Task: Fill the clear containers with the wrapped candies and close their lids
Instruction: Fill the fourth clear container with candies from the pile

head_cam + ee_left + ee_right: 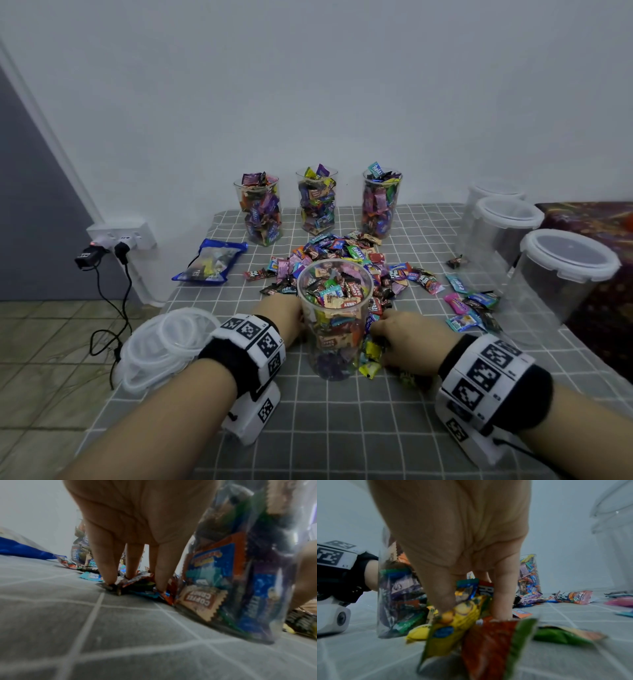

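An open clear container (334,318), mostly full of wrapped candies, stands in the middle of the grey checked cloth. My left hand (286,315) is against its left side. Its fingers (109,574) point straight down and touch loose candies (137,580) beside the container (240,581). My right hand (400,339) is at the container's lower right. Its thumb and fingers (503,601) are curled round a bunch of wrapped candies (458,615), yellow, red and green. A loose candy pile (342,257) lies just behind.
Three open candy-filled containers (317,202) line the back wall. Three empty lidded containers (561,274) stand on the right. A stack of loose lids (161,346) sits at the table's left edge, and a blue candy bag (210,262) lies beyond it. Plugs and cables hang at the left wall.
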{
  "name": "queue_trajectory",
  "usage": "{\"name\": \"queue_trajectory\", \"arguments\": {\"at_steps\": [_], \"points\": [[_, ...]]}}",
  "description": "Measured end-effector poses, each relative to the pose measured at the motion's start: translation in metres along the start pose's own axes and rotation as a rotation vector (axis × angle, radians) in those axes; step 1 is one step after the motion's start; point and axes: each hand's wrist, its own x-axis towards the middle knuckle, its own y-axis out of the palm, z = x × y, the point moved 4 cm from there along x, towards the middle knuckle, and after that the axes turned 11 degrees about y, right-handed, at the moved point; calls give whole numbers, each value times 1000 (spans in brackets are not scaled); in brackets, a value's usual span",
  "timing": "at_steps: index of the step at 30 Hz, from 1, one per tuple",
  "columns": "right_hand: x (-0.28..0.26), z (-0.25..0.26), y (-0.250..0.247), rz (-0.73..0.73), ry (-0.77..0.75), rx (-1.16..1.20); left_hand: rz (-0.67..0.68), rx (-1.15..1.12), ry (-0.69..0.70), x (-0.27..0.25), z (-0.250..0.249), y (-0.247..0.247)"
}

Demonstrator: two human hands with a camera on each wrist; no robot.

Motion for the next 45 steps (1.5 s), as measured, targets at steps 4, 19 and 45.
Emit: {"name": "queue_trajectory", "arguments": {"at_steps": [4,19,45], "points": [[0,0,-2,-20,-14,6,7,-46,-62,0,0,-4],[-6,-17,-16,-169,10,198,-218,-179,-18,1,24,-1],[-35,51,-90,-675,-377,577,-372,-201,62,-5,20,-6]]}}
